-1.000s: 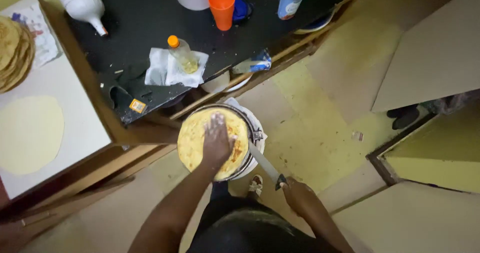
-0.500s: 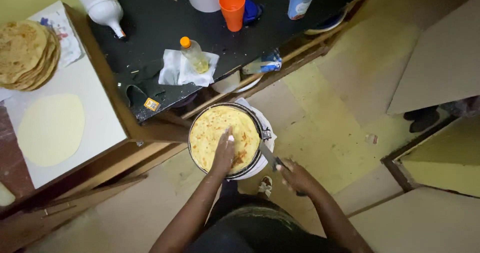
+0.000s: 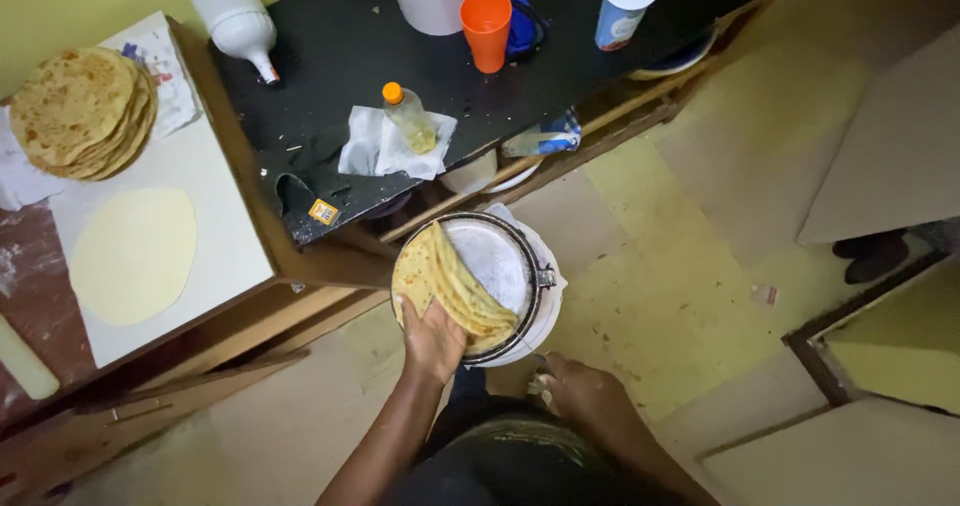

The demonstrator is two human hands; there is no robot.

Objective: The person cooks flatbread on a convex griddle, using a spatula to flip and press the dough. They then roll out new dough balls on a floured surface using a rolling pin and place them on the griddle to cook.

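Flatbread (image 3: 447, 284) folded in the pan (image 3: 500, 256), left hand (image 3: 432, 341) gripping it; right hand (image 3: 585, 394) grip unclear.

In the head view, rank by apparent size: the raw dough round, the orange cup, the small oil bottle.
1. Raw dough round, clearly largest.
2. Orange cup.
3. Small oil bottle; it looks close to the cup, so their order is unsure.

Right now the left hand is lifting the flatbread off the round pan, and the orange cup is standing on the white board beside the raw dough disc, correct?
Not quite. The left hand is lifting the flatbread off the round pan, but the orange cup stands on the black counter, not on the white board with the raw dough disc. The head view shows this.
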